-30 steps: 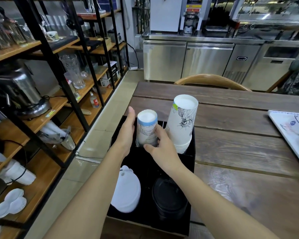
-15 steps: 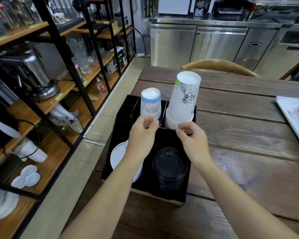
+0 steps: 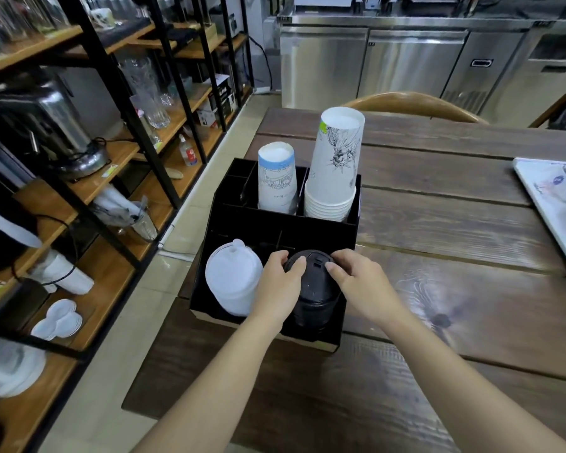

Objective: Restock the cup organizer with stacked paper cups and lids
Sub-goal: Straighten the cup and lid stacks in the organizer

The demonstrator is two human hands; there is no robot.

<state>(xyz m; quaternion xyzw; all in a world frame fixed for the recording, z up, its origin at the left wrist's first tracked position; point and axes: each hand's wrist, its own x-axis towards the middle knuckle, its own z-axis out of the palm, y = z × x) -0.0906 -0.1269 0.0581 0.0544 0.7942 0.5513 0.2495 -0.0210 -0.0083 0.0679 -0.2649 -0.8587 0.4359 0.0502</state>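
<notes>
A black cup organizer (image 3: pixel 348 343) stands at the left edge of the wooden table (image 3: pixel 455 243). Its rear compartments hold an upside-down stack of small blue-banded paper cups (image 3: pixel 276 181) on the left and a taller stack of white printed cups (image 3: pixel 335 168) on the right. In front, a stack of white lids (image 3: pixel 232 279) leans in the left slot. A stack of black lids (image 3: pixel 314 289) fills the right slot. My left hand (image 3: pixel 280 286) grips the black stack's left side. My right hand (image 3: pixel 360 282) grips its right side, fingertips on the top lid.
A black metal rack with wooden shelves (image 3: pixel 111 152) runs along the left, holding glassware, a steel appliance and white dishes. A wooden chair back (image 3: pixel 409 104) stands beyond the table. A white tray (image 3: pixel 556 197) lies at the table's right edge. Steel counters line the back.
Both hands left the cup stacks at the organizer's rear and came toward me. They now hold the black lid stack in the front right slot. The camera has drawn back.
</notes>
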